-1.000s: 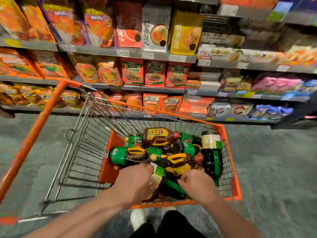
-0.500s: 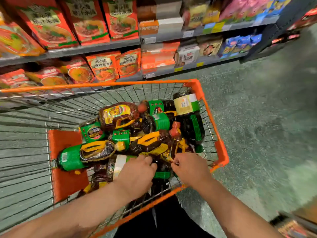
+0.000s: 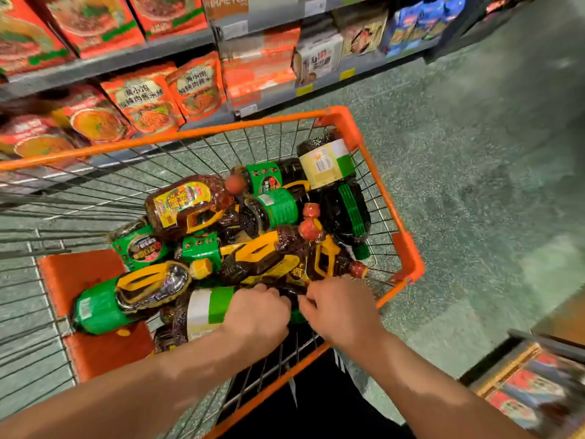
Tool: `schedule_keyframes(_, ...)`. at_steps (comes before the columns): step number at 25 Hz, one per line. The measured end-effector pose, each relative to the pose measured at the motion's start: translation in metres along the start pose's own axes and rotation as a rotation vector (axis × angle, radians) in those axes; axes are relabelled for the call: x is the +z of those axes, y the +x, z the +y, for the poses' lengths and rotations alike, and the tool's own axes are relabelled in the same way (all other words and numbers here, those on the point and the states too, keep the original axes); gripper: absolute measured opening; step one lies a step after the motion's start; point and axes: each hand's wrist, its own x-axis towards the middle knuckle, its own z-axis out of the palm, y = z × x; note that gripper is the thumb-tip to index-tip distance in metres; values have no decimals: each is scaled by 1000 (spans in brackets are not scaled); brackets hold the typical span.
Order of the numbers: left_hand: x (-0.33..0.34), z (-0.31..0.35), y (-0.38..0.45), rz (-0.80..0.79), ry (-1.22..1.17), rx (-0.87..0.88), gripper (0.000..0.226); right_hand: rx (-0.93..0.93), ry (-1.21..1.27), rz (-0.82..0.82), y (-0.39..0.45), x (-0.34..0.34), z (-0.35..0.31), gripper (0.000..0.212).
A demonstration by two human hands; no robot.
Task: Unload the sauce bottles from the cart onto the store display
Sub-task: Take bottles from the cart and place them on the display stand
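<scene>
An orange-rimmed wire cart (image 3: 406,251) holds a heap of several dark sauce bottles with green labels and yellow handles. One big brown bottle with a yellow label (image 3: 182,204) lies on top at the back. My left hand (image 3: 258,315) curls over a dark bottle with a white and green label (image 3: 205,310) at the near side of the heap. My right hand (image 3: 342,307) is beside it, fingers curled down onto the same dark bottle's far end; what the fingertips hold is hidden.
Store shelves (image 3: 133,58) with red and orange food packets run along the back left, close behind the cart. Green speckled floor (image 3: 474,185) spreads to the right. Another display with colourful packs (image 3: 535,394) sits at the lower right corner.
The view has swung down and right, so the cart now sits closer and tilted. Both hands stay on the bottle at the near side of the heap.
</scene>
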Motion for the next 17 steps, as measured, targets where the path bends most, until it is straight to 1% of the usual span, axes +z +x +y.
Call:
schedule_keyframes(3, -17, -17, -14, 17, -13, -53, 36, -16, -44, 114, -13, -9, -17, 56)
schedule_keyframes(6, -35, -35, -42, 51, -51, -102, 37, 10, 61, 19, -27, -18, -39, 62)
schedule_keyframes(8, -47, -40, -62, 106, -82, -140, 34, 29, 152, 49, -30, -29, -57, 64)
schedule_keyframes(12, -72, -37, -107, 220, -216, -203, 14, 37, 497, 88, -43, -52, -91, 53)
schedule_keyframes(15, -83, -27, -134, 283, -338, -258, 11, 63, 749, 190, -62, -69, -106, 44)
schedule_keyframes(17, -84, -18, -149, 325, -427, -299, 13, 65, 815, 232, -74, -78, -114, 40)
